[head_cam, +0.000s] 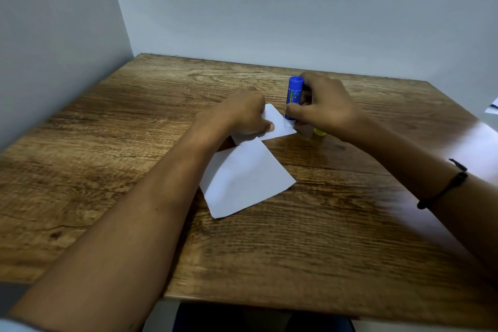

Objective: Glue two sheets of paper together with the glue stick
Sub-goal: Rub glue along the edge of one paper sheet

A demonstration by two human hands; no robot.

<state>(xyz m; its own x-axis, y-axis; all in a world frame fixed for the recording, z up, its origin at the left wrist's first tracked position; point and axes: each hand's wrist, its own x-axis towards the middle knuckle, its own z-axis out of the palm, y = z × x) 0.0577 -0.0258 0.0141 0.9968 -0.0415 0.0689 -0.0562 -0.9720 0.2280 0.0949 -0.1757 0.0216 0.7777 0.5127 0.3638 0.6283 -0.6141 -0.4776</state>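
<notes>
Nearest the camera, at 6 o'clock of the far sheet, the near sheet of paper (244, 178) lies flat and untouched on the bench (107, 143). Beyond it the far sheet (277, 122) is pinned by the left hand (246, 113), its grip pressed down on the paper, while the glue stick (293, 96) is held upright in the right hand (324, 105), grip closed around it, tip on the sheet's 3 o'clock edge. Gluing is judged to be in hand; next, even strokes are called for, then the 2 sheets must be aligned and pressed; a yellow piece (319, 131), possibly the cap, lies under the right hand.
</notes>
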